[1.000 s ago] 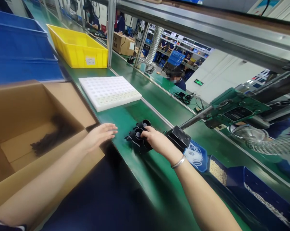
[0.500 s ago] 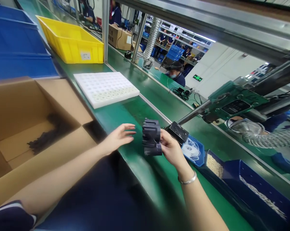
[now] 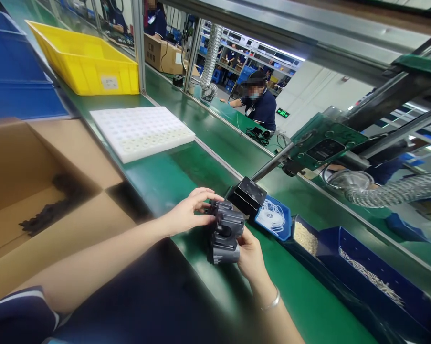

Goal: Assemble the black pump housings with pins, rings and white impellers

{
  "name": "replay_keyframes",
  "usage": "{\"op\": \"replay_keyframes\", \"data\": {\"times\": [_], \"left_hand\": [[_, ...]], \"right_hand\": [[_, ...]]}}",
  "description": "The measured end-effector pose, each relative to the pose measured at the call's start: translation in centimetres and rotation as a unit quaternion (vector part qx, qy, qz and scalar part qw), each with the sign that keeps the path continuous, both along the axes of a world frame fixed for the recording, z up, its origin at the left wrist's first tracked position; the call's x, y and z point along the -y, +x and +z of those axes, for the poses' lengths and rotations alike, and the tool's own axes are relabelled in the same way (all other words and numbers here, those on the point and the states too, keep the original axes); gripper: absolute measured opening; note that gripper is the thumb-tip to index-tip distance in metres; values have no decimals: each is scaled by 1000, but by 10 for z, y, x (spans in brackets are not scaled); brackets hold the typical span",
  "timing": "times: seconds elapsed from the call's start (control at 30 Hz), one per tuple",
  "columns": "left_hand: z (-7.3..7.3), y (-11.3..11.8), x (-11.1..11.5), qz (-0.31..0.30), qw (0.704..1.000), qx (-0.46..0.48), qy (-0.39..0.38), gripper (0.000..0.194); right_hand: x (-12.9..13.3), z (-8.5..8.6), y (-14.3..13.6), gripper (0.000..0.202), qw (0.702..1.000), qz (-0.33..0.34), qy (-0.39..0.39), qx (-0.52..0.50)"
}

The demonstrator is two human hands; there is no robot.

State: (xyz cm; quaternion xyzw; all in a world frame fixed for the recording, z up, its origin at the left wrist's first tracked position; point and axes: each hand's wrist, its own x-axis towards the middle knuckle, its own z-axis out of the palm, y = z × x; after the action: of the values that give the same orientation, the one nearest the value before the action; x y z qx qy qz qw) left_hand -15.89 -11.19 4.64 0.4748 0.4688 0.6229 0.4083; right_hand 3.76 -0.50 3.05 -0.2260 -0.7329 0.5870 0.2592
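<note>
Between my hands is a black moulded plastic part (image 3: 226, 231) with ribs and rounded recesses, held just over the green work surface (image 3: 294, 291). My right hand (image 3: 251, 253), with a silver bangle at its wrist, grips the part's right side. On its upper left side lie the fingers of my left hand (image 3: 197, 210), thumb below and fingertips above, closed on the edge. A black block (image 3: 247, 196) on a metal rod stands just beyond the part. Beside the block sits a blue tray of thin white rings (image 3: 272, 217).
Dark blue bins (image 3: 371, 277) with small pale pieces line the right. A white foam tray (image 3: 140, 134) lies further back, before a yellow bin (image 3: 86, 62). At left, an open cardboard box (image 3: 61, 191) holds dark parts. A green machine head (image 3: 322, 143) overhangs. A co-worker (image 3: 260, 102) sits opposite.
My left hand has moved right and closed on the black plastic part. The part, in my right hand, has come lower and tilted. The view has shifted slightly to the right.
</note>
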Motion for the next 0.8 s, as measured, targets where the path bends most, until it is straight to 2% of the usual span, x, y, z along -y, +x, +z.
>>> {"op": "replay_keyframes", "data": {"times": [0.13,0.23,0.33,0.4,0.5,0.6,0.67,0.73,0.8], "left_hand": [[4,7,-12,34,994,-101,5,38],[15,2,-16,71,988,-137,18,40],[33,-25,-12,127,975,-175,42,38],[43,-53,-9,151,952,-265,39,36],[46,-100,-10,85,892,-444,-2,41],[30,-134,-20,-34,817,-569,-89,41],[19,-145,-27,-87,784,-603,-118,37],[14,-149,-33,-98,789,-595,-121,31],[18,-146,-34,-40,831,-545,-108,22]], "right_hand": [[4,-8,2,25,999,23,32,-17],[2,-11,2,35,997,3,40,-60],[-6,-16,4,40,996,-35,33,-81],[-11,-19,4,30,996,-58,21,-71],[-13,-25,0,20,989,-102,-59,-90],[-9,-27,-9,27,966,-137,-181,-125],[-6,-26,-14,27,951,-148,-236,-136],[-3,-26,-16,27,942,-155,-263,-139],[-2,-26,-16,28,937,-154,-281,-138]]}}
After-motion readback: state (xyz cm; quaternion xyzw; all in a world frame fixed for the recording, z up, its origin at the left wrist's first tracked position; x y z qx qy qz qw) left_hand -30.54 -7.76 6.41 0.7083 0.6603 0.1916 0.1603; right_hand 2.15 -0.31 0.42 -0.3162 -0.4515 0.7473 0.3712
